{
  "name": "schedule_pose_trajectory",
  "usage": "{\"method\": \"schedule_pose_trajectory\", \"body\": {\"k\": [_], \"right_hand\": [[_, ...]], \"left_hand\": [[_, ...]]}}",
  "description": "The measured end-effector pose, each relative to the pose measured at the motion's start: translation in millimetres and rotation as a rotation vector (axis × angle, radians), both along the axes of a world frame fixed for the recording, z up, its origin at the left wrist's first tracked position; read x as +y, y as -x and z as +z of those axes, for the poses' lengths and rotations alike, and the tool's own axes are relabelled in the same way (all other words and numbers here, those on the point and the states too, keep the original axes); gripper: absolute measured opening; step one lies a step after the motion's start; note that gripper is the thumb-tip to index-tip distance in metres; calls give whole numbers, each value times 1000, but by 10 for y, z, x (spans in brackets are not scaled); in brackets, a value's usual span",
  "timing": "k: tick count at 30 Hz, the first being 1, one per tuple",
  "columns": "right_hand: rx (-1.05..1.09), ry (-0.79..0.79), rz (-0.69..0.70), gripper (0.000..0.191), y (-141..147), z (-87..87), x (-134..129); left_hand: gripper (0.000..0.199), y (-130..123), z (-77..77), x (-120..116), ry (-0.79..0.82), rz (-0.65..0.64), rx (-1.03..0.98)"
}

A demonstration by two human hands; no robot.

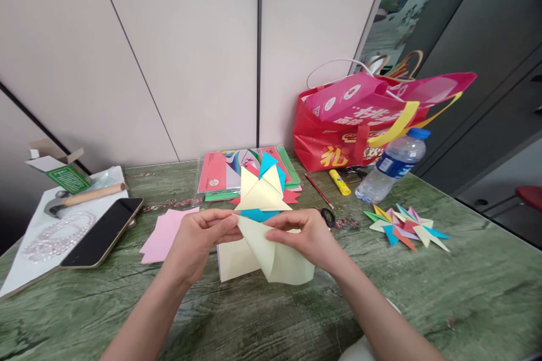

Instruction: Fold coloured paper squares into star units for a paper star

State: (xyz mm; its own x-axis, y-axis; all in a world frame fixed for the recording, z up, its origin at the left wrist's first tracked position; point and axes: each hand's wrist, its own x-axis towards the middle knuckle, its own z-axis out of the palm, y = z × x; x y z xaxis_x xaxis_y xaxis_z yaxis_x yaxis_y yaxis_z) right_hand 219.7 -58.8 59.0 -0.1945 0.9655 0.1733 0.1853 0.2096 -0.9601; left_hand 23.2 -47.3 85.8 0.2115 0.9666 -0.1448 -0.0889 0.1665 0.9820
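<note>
Both my hands pinch one sheet of pale yellow paper [292, 262], partly folded over and raised above the table. My left hand [212, 231] is closed on its upper left corner. Along the top right of the sheet, my right hand [302, 234] grips with thumb and fingers. Beneath and to the left lies a cream sheet [237, 259], partly hidden by the held one. Just beyond my hands are folded paper pieces: a cream one [262, 194], a blue one [267, 164] and red points [291, 196]. Pink paper sheets [165, 237] lie left of my left hand.
A packet of coloured paper [218, 169] lies at the back. Right are a pencil [318, 190], glue stick [339, 182], scissors [327, 216], water bottle [392, 163], red bag [326, 141] and folded paper stars [406, 225]. Left are a phone [104, 232], hammer [93, 194], beads [59, 237] and green box [68, 177].
</note>
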Motion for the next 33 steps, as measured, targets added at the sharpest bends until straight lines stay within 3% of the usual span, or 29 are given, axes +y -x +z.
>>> {"method": "schedule_pose_trajectory", "body": {"k": [8,13,16,33], "right_hand": [[4,7,12,14,6,14,-3],[6,1,2,13,10,21,-9],[4,-7,-9,13,17,16,-11],[74,5,-25,16,19,11,-13]], "left_hand": [[12,-19,-6,-7,-53,33,-12],[22,-98,-17,-33,20,-99,-33],[18,-131,-52,-52,37,-134,-30],[15,-120,-80,-50,47,-69,-63]]}}
